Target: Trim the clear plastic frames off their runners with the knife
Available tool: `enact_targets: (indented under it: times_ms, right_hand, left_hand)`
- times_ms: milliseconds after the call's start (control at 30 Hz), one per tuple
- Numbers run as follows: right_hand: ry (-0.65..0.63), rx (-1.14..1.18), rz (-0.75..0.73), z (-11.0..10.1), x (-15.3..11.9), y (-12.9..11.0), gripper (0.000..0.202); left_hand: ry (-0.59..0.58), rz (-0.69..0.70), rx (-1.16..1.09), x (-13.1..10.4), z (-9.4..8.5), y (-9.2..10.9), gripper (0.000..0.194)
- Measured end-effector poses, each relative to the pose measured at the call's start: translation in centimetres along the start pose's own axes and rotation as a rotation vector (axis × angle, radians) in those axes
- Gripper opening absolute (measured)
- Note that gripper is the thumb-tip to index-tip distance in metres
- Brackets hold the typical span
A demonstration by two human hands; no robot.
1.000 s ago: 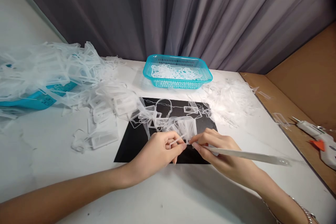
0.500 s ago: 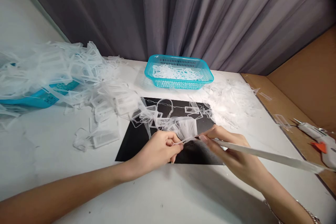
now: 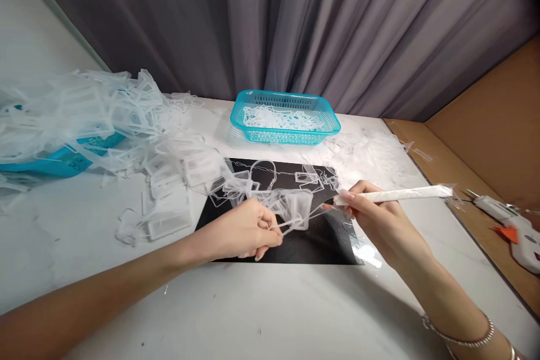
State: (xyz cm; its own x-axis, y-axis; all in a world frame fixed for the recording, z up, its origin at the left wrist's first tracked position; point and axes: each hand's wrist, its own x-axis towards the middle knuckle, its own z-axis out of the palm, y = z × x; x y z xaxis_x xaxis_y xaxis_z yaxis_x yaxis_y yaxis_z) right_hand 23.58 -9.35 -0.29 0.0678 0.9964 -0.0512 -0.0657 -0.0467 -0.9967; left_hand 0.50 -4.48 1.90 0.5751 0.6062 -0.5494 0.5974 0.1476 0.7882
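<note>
Pinched in my left hand (image 3: 255, 233) is a thin white loop (image 3: 289, 223); my right hand (image 3: 375, 214) grips a white stick (image 3: 400, 194). A fine strand (image 3: 317, 212) spans between them, above the black mat (image 3: 312, 248), near translucent frames (image 3: 300, 205). Tensioning seems the step; next calls, I judge, for an even pull.

Left hand (image 3: 253, 230) and right hand (image 3: 377, 211) apart, both pinching
Forearms (image 3: 118, 287) angle inward, thumbs (image 3: 359, 201) opposite bent fingers (image 3: 267, 216).

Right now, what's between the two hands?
Head view: thin translucent strips span from left hand toward right hand, over the black mat.
</note>
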Motion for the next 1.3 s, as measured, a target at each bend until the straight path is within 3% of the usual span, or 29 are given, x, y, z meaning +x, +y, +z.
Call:
enact_targets:
  times_ms: [100,233,400,467,533,733,1033,1300]
  right_hand:
    - [0.039,0.087,-0.024,-0.9,0.4,-0.3,0.023]
    - [0.063,-0.119,-0.070,-1.7,0.2,-0.7,0.022]
    - [-0.114,-0.619,-0.188,-0.3,-1.0,-1.0,0.019]
    - [-0.188,-0.682,-0.277,0.3,-1.4,-1.2,0.020]
    - [-0.222,-0.602,-0.261,0.7,-1.7,-1.2,0.024]
    - [-0.315,-0.231,0.001,1.5,-1.7,-0.8,0.023]
    - [-0.259,-0.246,0.048,2.7,-1.9,-0.6,0.021]
    - [-0.272,-0.427,-0.027,2.5,-2.2,0.2,0.028]
  left_hand:
    - [-0.042,-0.030,-0.006,0.0,-0.4,-0.1,0.013]
    - [-0.128,-0.028,-0.029,0.1,-0.5,-0.2,0.018]
    - [-0.216,-0.004,-0.025,-0.4,-0.5,0.4,0.031]
    - [-0.235,0.012,-0.041,-0.5,-0.4,0.6,0.034]
    - [-0.254,0.023,-0.075,-0.6,-0.4,0.6,0.035]
    - [-0.297,0.031,-0.203,-0.2,-0.4,0.3,0.030]
    - [-0.314,0.006,-0.307,0.1,-0.2,-0.1,0.024]
    - [-0.297,-0.012,-0.329,-0.1,-0.1,0.2,0.024]
